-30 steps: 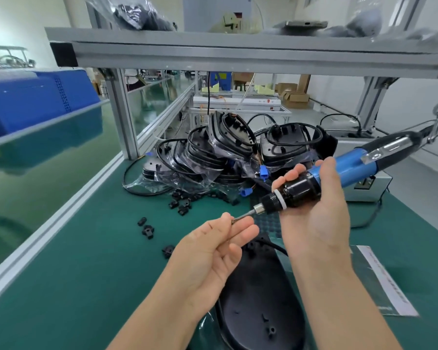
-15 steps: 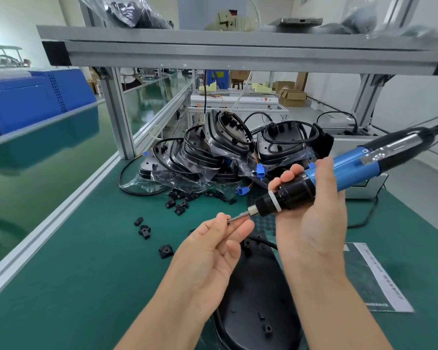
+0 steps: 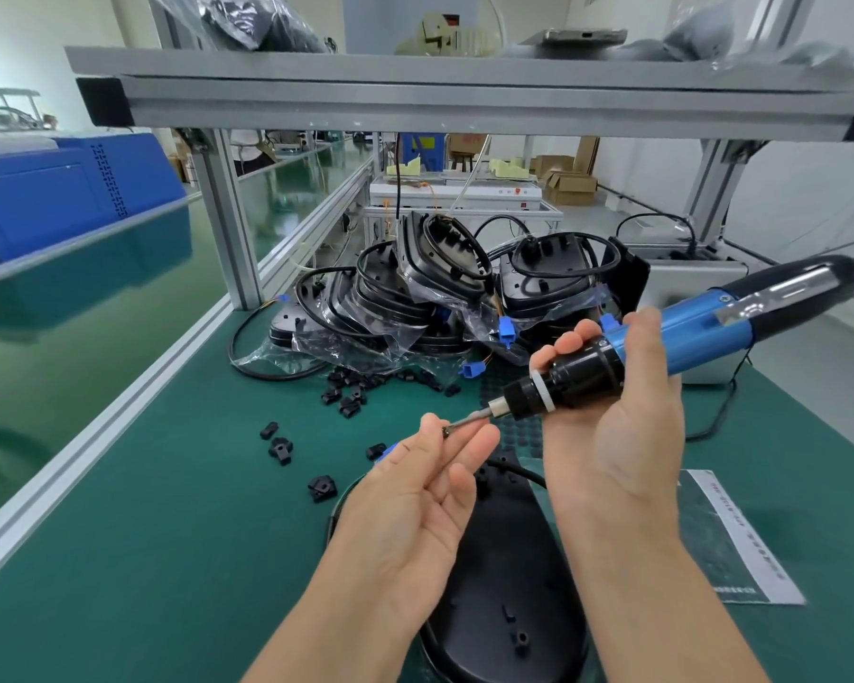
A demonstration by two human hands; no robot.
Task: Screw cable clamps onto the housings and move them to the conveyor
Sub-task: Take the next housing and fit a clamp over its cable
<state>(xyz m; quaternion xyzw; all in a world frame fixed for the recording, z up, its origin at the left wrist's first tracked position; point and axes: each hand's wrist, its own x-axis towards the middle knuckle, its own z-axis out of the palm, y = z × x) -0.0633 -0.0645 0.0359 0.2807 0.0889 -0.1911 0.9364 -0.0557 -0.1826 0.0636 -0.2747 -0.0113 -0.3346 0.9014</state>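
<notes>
A green workbench (image 3: 134,490) framed in grey aluminium rails filled the head camera's view, with a metal shelf (image 3: 464,91) overhead carrying bagged parts and a blue crate (image 3: 65,189) on a side ledge to the left; cardboard boxes (image 3: 568,182) and a white machine (image 3: 457,192) stood in the room beyond. At the back of the bench lay a heap of black housings (image 3: 435,283) in clear plastic bags, their cables and blue plugs trailing out. Small black cable clamps (image 3: 351,394) were scattered in front of the heap, with a few more (image 3: 280,448) lying apart to the left. One black housing (image 3: 504,584) lay flat on the bench under the person's forearms, its cable curling away from its far end, and a printed sheet (image 3: 730,539) lay just beside it on the right. A grey box (image 3: 686,298) stood at the right rear. The right hand (image 3: 612,426) was raised palm-up above the housing, fingers and thumb wrapped round the black nose of a blue power screwdriver (image 3: 661,337), which slanted down to the left. The left hand (image 3: 415,495), also palm-up, pinched a small dark screw (image 3: 445,429) at the tip of the screwdriver's bit between thumb and forefinger, the other fingers loosely extended.
</notes>
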